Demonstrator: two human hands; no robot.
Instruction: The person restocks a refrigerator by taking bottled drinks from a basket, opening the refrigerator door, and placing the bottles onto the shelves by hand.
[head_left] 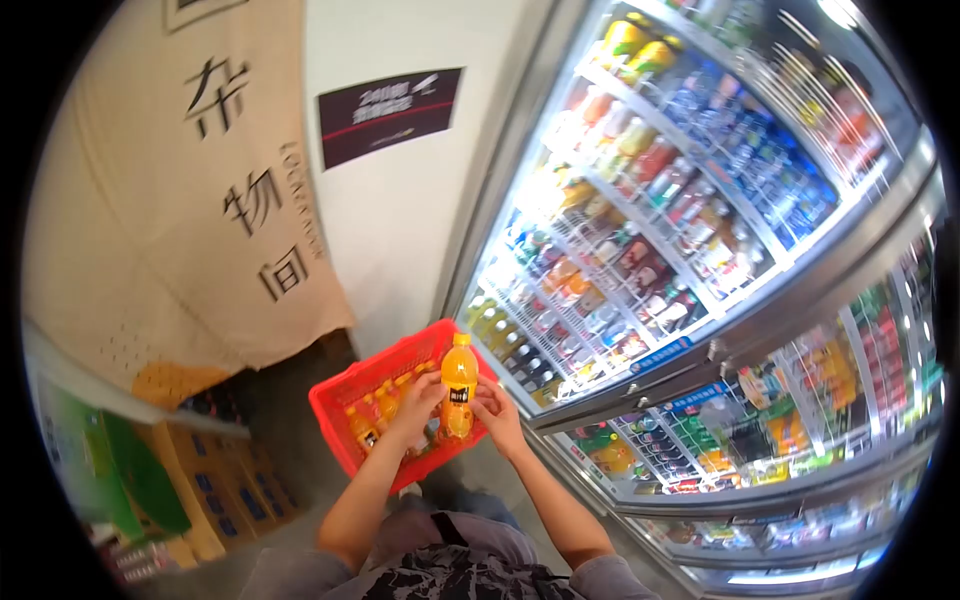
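An orange juice bottle with an orange cap and a dark label stands upright between my two hands, over a red basket. My left hand has its fingers closed against the bottle's left side. From the other side, my right hand grips the bottle low down with its fingertips. Inside the basket lie several similar orange bottles, partly covered by my left hand and forearm. What holds the basket up is hidden.
Lit drink coolers with glass doors and metal frames fill the right side. A beige curtain hangs at the left beside a white wall with a dark sign. Stacked cardboard boxes stand lower left.
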